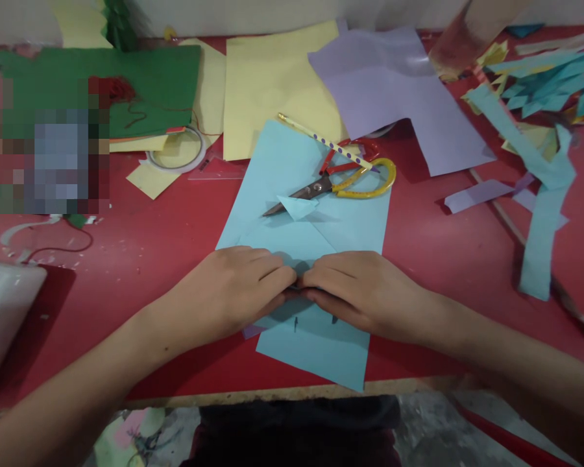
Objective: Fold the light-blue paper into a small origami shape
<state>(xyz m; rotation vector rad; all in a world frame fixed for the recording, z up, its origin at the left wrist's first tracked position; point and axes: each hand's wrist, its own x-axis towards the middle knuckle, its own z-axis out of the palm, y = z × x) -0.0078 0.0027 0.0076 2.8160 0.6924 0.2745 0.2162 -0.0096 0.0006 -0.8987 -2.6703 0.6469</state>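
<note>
My left hand (246, 282) and my right hand (357, 285) meet over light blue paper (316, 363), their fingers closed in a pinch. Between the fingertips shows a thin edge of what looks like a small piece of blue paper (296, 286); the fingers hide most of it. Just beyond my hands lies a small folded blue paper triangle (299, 207), by the blades of yellow-and-red-handled scissors (316, 187). A dotted pencil (326, 141) rests across the scissor handles. Larger light blue sheets (263, 175) lie under these things.
Yellow paper (272, 84), purple paper (384, 84) and green paper (165, 84) spread along the back. A tape roll (202, 155) sits at left, near a clear set square (217, 170). Blue strips (538, 246) and a thin stick (509, 224) lie right. A white box (10, 305) stands left.
</note>
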